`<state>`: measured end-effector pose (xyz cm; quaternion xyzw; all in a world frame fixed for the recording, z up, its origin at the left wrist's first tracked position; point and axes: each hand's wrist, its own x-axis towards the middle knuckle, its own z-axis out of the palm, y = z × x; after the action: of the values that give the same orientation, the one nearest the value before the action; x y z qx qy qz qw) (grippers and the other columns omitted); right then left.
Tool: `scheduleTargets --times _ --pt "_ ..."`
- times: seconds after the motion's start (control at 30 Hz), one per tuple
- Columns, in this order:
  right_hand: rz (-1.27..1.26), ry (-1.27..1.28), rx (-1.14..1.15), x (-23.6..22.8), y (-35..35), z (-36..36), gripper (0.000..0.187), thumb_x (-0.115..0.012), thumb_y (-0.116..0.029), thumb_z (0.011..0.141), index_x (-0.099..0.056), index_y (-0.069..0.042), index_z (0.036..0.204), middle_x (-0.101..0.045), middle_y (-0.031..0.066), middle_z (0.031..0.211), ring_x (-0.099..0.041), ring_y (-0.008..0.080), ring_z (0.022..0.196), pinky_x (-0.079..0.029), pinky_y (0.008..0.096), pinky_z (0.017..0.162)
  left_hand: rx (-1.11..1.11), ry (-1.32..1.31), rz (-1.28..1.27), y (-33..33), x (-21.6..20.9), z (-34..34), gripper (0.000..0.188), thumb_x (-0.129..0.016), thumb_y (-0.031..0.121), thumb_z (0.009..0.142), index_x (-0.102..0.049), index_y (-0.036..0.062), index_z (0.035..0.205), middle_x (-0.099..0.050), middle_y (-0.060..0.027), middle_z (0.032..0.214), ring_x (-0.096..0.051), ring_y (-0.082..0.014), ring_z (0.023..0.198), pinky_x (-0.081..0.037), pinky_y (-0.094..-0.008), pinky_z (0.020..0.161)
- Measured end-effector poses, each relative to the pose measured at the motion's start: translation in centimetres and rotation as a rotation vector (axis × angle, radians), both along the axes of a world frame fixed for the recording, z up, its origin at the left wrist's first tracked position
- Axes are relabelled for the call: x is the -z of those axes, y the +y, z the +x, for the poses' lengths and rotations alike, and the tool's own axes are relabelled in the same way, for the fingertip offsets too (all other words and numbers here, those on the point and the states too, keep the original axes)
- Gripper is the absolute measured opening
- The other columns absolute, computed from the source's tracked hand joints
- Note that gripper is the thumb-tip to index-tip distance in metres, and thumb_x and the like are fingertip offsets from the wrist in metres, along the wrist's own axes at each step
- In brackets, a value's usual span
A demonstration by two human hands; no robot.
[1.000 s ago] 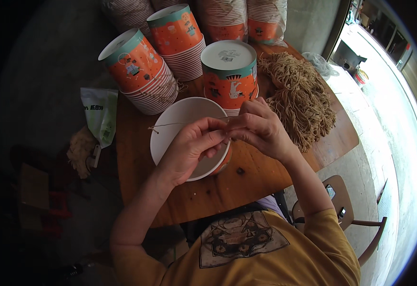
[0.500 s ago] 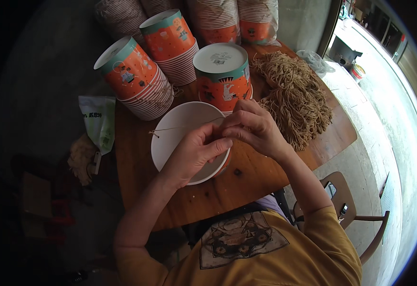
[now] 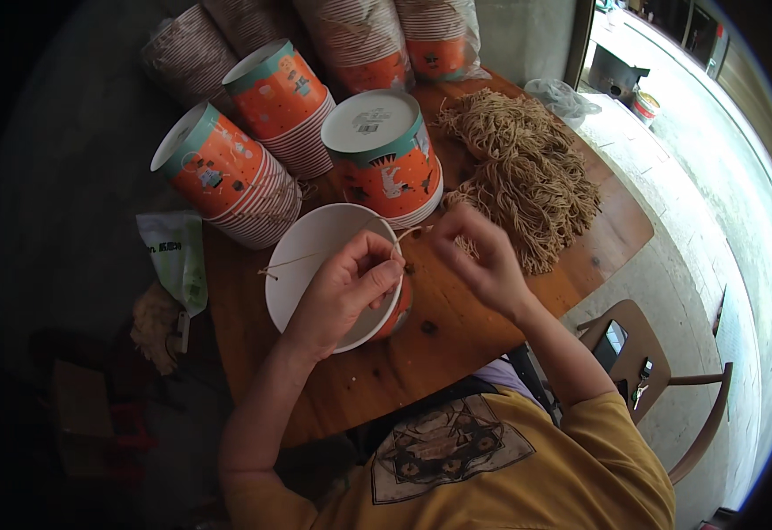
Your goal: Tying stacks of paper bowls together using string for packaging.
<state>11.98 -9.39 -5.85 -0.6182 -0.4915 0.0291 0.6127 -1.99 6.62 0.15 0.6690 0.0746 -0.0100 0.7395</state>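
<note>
A paper bucket [image 3: 302, 243], white inside and orange outside, stands with its mouth up at the near side of the table. A thin tan string [image 3: 296, 261] crosses its mouth, with a knotted end by the left rim. My left hand [image 3: 351, 287] is closed at the bucket's right rim, pinching the string between thumb and fingers. Just right of the rim, my right hand [image 3: 483, 261] is closed and slightly blurred. A short loop of the string runs from the left fingers to its fingertips.
Upside-down stacks of orange buckets [image 3: 386, 172] stand behind the open one, with bagged stacks [image 3: 359, 44] farther back. A heap of tan strings [image 3: 527, 168] lies on the table's right. A chair [image 3: 624, 344] at the right bears a phone [image 3: 612, 344] and keys [image 3: 642, 380].
My right hand has moved away from the left, drawing the string out between them. My left hand stays at the rim. The whole view has shifted slightly.
</note>
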Motion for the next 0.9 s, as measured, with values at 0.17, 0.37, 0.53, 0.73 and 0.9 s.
scheduleTargets --times 0.17,0.37,0.53,0.73,0.9 --pt "0.04 0.004 -0.086 -1.0 -0.1 -1.8 0.02 -0.057 -0.003 0.086 -0.06 -0.004 0.106 -0.058 0.0092 0.097 -0.059 0.0228 0.093 -0.048 0.0316 0.079 0.02 -0.112 0.167 -0.2 -0.4 0.4 0.01 -0.055 0.014 0.095 -0.054 0.0055 0.098 -0.052 0.0046 0.087 -0.046 -0.0001 0.077 -0.04 -0.0164 0.068" --pt "0.099 -0.049 -0.12 -2.0 0.3 -1.1 0.025 -0.058 -0.002 0.086 -0.06 -0.005 0.111 -0.057 0.0082 0.095 -0.059 0.0221 0.089 -0.048 0.031 0.075 0.13 -0.158 0.273 -0.5 -0.8 1.2 0.01 -0.054 0.013 0.095 -0.054 0.0045 0.1 -0.054 0.0023 0.093 -0.051 -0.0036 0.09 -0.042 -0.0218 0.084" --pt "-0.066 -0.055 -0.117 -2.2 -0.8 -0.3 0.01 -0.061 -0.005 0.084 -0.059 -0.003 0.093 -0.054 0.0074 0.088 -0.058 0.0215 0.077 -0.048 0.0318 0.067 0.153 -0.112 0.254 -0.9 -0.4 1.3 0.009 -0.053 0.013 0.096 -0.054 0.0056 0.099 -0.056 0.0007 0.092 -0.053 -0.0046 0.087 -0.044 -0.0216 0.08" --pt "-0.075 -0.034 -0.034 -1.8 -1.9 -0.2 0.005 -0.057 -0.004 0.086 -0.056 -0.003 0.091 -0.053 0.0062 0.091 -0.054 0.017 0.081 -0.044 0.0275 0.068 0.166 -0.067 0.153 -1.3 -0.4 1.9 0.007 -0.051 0.014 0.096 -0.052 0.0072 0.1 -0.057 0.0001 0.09 -0.053 -0.0041 0.082 -0.044 -0.0199 0.073" --pt "-0.024 -0.054 -0.072 -1.1 -2.4 -0.2 0.016 -0.054 -0.005 0.091 -0.059 -0.003 0.106 -0.054 0.0082 0.095 -0.056 0.0191 0.088 -0.045 0.0281 0.074 0.19 -0.093 0.156 -1.2 -0.3 2.4 0.007 -0.05 0.013 0.097 -0.051 0.0077 0.101 -0.057 0.0002 0.09 -0.053 -0.0034 0.082 -0.043 -0.0194 0.072"
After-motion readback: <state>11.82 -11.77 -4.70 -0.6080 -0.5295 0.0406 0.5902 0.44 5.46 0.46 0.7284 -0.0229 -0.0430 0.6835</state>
